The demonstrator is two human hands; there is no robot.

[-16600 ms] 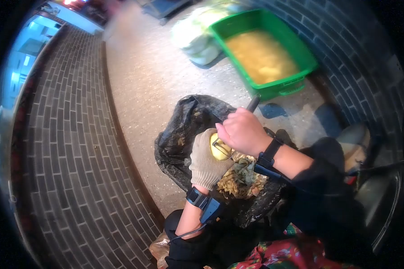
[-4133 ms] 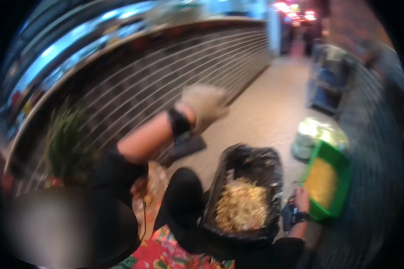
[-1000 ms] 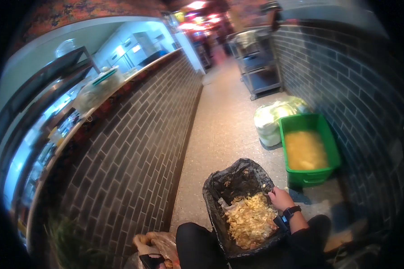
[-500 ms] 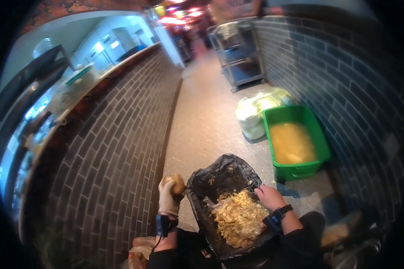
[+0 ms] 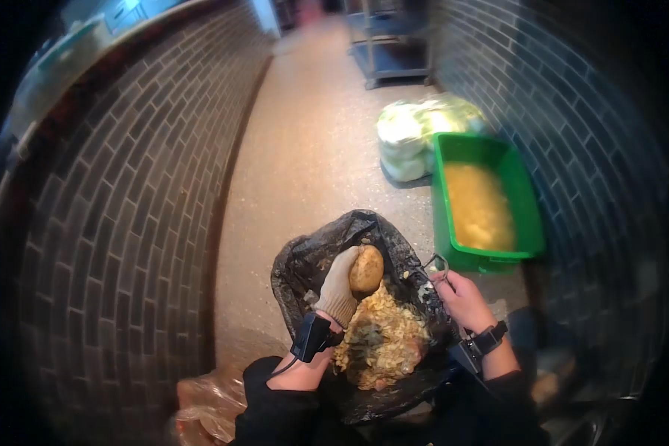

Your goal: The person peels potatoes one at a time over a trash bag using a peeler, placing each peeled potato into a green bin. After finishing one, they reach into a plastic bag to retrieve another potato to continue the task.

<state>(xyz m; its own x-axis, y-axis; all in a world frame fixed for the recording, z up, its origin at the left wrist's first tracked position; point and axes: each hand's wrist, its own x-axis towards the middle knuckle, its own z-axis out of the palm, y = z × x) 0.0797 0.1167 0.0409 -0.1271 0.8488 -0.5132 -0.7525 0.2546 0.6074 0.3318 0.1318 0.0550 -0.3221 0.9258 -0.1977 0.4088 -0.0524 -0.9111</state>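
Now: potato held over peel bin

Unpeeled potato is gripped in the gloved left hand, fingers curled round its left side, held just above the bin. Bin is lined with a black bag and filled with a heap of peels. Potato sits over the upper part of the heap, near the bin's far rim.

Peeler is held in the bare right hand, fingers closed on the handle, metal head pointed up and out past the bin's right rim. Peeler and potato are apart, not touching.

Wrist devices are worn on both arms; a cable is seen on the left one.

Green tub with yellowish water and peeled pieces is set on the floor just right of the bin, against the brick wall. White-green bag is placed beside the tub's far end. Metal cart is seen further down the corridor. Clear plastic bag lies at lower left by the person's knee; its contents cannot be told.
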